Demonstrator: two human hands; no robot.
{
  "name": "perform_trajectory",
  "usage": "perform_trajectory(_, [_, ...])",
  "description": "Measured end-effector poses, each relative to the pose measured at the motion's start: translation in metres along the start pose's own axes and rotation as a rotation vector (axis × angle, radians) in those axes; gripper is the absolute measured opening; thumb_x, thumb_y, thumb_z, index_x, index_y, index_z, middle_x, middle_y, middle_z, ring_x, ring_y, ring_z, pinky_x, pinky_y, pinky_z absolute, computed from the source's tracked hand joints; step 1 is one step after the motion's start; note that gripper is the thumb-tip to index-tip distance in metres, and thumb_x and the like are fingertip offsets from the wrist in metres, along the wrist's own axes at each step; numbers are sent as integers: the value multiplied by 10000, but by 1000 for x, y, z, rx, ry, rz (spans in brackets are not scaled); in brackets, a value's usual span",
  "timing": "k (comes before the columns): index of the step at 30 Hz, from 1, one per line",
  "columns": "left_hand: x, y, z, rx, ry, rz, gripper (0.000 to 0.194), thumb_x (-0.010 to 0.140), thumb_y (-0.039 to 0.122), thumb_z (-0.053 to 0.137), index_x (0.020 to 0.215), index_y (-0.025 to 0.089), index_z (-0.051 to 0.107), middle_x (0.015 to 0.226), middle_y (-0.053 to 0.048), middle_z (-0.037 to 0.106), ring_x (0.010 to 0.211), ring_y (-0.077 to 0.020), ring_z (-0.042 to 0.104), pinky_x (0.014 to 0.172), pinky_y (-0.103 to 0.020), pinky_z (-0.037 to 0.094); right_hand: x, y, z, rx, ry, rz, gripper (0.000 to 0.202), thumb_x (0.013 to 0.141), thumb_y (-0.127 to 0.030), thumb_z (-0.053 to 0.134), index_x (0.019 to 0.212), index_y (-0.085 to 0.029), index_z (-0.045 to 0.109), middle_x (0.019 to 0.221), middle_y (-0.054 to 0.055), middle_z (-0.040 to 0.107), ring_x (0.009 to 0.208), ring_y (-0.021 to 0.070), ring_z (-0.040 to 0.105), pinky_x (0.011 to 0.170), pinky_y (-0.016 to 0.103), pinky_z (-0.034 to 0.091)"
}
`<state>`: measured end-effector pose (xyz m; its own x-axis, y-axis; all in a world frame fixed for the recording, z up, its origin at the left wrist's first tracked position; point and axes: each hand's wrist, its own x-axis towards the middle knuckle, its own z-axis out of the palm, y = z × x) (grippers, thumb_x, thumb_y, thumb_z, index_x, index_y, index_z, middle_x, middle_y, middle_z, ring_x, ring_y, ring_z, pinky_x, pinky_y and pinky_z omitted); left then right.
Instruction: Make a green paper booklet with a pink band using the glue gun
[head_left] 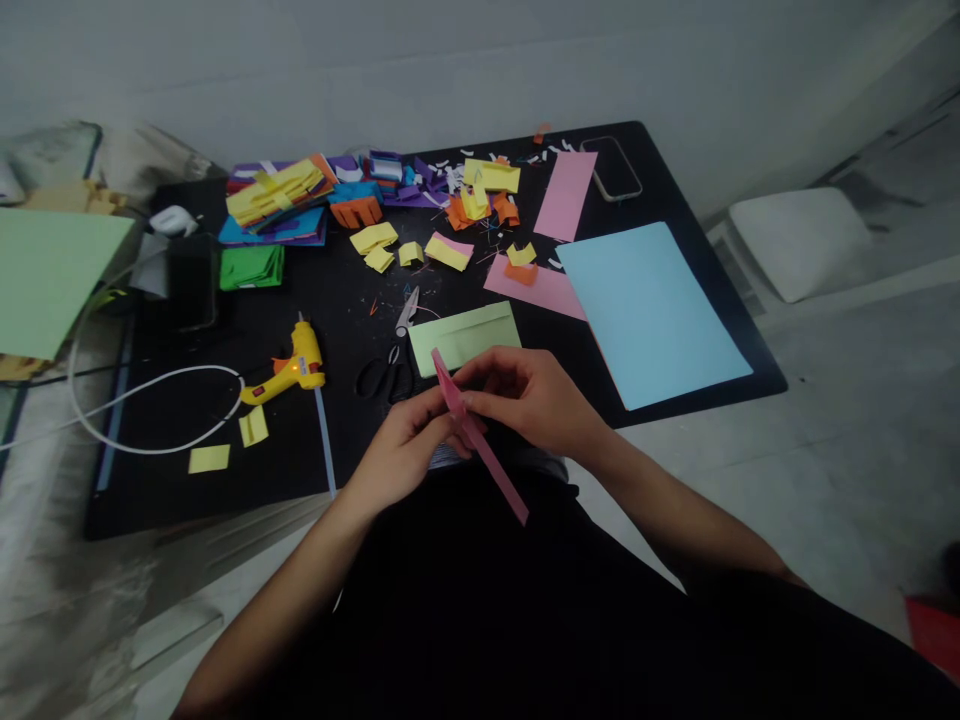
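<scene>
A black shirt (540,610) fills the foreground; past it forearms (300,580) converge, left hand (401,450) and right hand (536,400) pinching a pink paper strip (495,472) over the near edge of the desk (172,500).

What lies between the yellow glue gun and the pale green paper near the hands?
Black-handled scissors lie there on the black table, in the head view.

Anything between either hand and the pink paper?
Nothing visible. The left hand and right hand both hold the pink paper directly. The green paper and scissors lie on the table beyond, not in between.
</scene>
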<state>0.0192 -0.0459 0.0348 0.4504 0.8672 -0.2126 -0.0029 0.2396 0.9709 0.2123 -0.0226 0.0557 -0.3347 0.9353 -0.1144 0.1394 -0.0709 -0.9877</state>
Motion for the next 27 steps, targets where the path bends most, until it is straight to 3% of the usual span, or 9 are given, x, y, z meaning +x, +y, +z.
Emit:
perform_trajectory(4, [0, 0, 2, 15, 48, 17, 163, 969, 292, 625, 1057, 161, 664, 839, -20, 764, 657, -130, 711, 664, -261, 602, -2, 2, 5, -133, 46, -48, 135, 854, -254, 803, 977, -207, 774, 814, -14, 749, 689, 129, 653, 661, 280, 503])
perform_trajectory(8, [-2, -1, 2, 67, 101, -9, 144, 965, 289, 639, 1032, 163, 663, 800, -2, 733, 685, -118, 700, 687, -236, 579, -2, 7, 8, -208, 121, -105, 217, 849, -314, 822, 997, -219, 696, 939, 3, 763, 787, 160, 695, 723, 307, 535])
perform_trajectory(15, [-2, -3, 9, 152, 172, -30, 187, 951, 335, 660, 1064, 187, 668, 731, 21, 710, 666, -137, 705, 666, -254, 581, -4, 6, 9, -210, 119, -108, 188, 845, -192, 715, 915, -242, 547, 893, -8, 740, 784, 174, 730, 730, 320, 560])
perform_trajectory(18, [-4, -3, 3, 275, 164, -19, 241, 965, 388, 654, 1106, 196, 693, 787, -1, 748, 718, -162, 731, 711, -287, 591, -1, 8, 8, -176, 142, -85, 215, 810, -176, 711, 894, -245, 525, 898, -2, 733, 814, 187, 742, 745, 331, 572])
perform_trajectory(20, [-8, -3, -14, 403, 223, 11, 286, 987, 436, 622, 1121, 204, 720, 892, -34, 786, 790, -184, 750, 768, -318, 597, 2, 12, 5, -129, 160, -60, 213, 791, -188, 718, 877, -243, 531, 891, -2, 718, 806, 189, 741, 744, 338, 582])
perform_trajectory(21, [-11, -3, -27, 488, 315, 38, 297, 1001, 442, 593, 1123, 208, 730, 965, -49, 795, 840, -195, 755, 803, -334, 595, 4, 15, 4, -106, 170, -43, 210, 782, -198, 723, 865, -241, 536, 883, -3, 709, 788, 186, 735, 734, 339, 585])
perform_trajectory(24, [-24, -2, -77, 917, 739, 113, 296, 987, 358, 554, 1163, 194, 727, 1114, -87, 768, 1029, -254, 724, 985, -415, 544, 7, 23, -2, -44, 192, 7, 205, 769, -231, 738, 838, -238, 545, 854, -3, 699, 740, 177, 713, 705, 343, 592])
perform_trajectory(26, [-31, -2, -110, 1246, 871, 10, 400, 898, 281, 565, 1244, 130, 697, 1232, -162, 703, 1217, -350, 631, 1095, -519, 465, 7, 28, -4, -20, 192, 32, 185, 778, -250, 741, 830, -235, 565, 849, 7, 711, 744, 180, 707, 708, 351, 600])
perform_trajectory(27, [-34, -2, -123, 1345, 874, -72, 514, 858, 279, 579, 1332, 92, 650, 1316, -205, 649, 1313, -404, 555, 1123, -565, 429, 7, 30, -4, -17, 187, 41, 172, 782, -258, 744, 825, -232, 579, 853, 15, 718, 752, 184, 707, 711, 355, 602])
